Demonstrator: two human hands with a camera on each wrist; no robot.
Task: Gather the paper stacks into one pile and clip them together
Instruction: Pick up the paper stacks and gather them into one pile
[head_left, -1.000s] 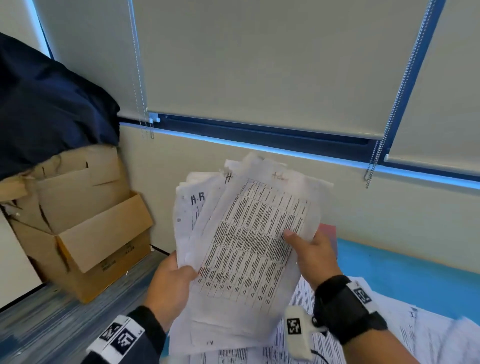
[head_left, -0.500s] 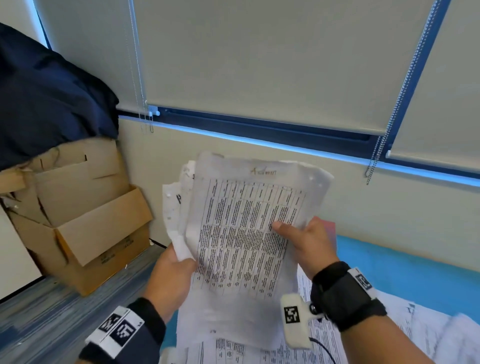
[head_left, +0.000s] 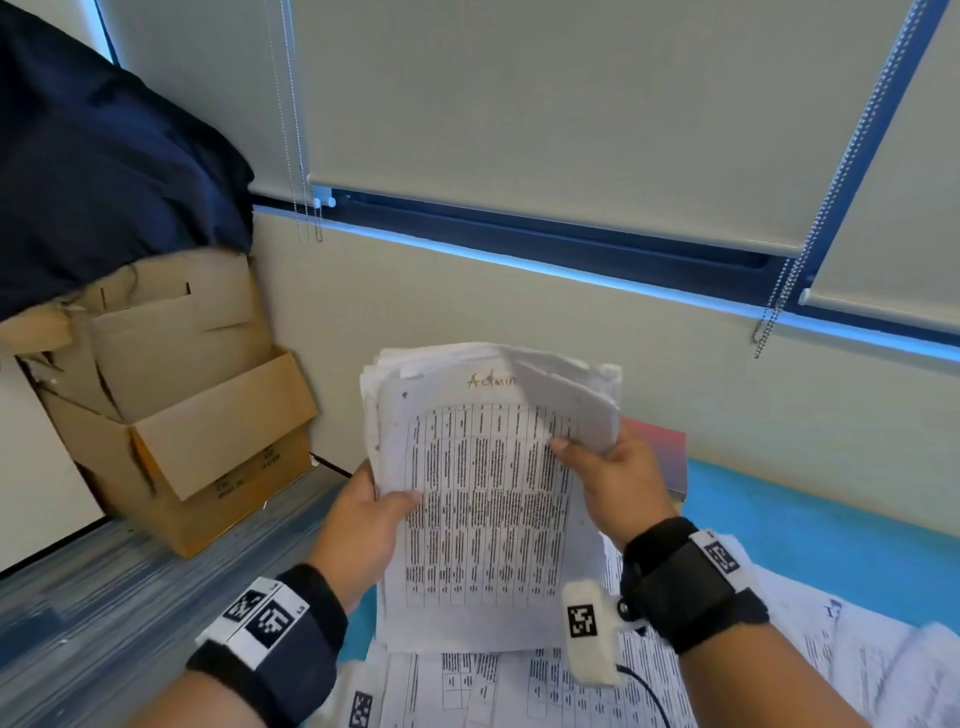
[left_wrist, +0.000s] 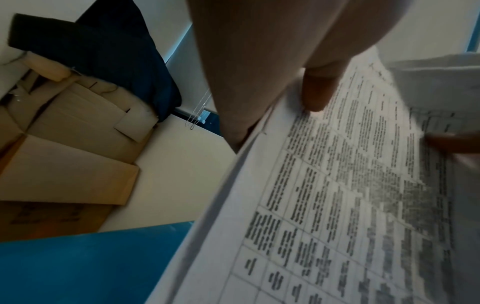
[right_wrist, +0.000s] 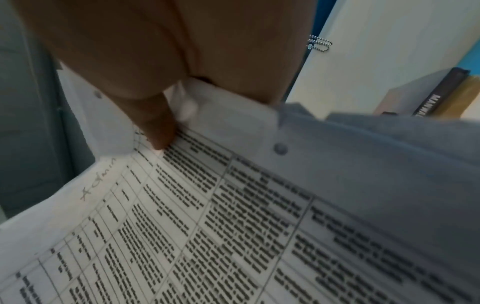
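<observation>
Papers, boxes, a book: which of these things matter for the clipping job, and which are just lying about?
Part of the job:
- held paper stack, gripped by left hand and right hand
- loose papers on the blue table

Just lying about:
- cardboard box
- dark cloth
- book
- window blinds

No clip is visible.

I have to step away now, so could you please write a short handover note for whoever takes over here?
Left hand grips the left edge of the held paper stack, thumb on the front.
Right hand grips its right edge, where the top-right corner is folded forward.
More printed sheets lie loose on the blue table.
Done: some papers gathered upright.
Left: add the loose sheets, square up, clip. No clip in view.
</observation>
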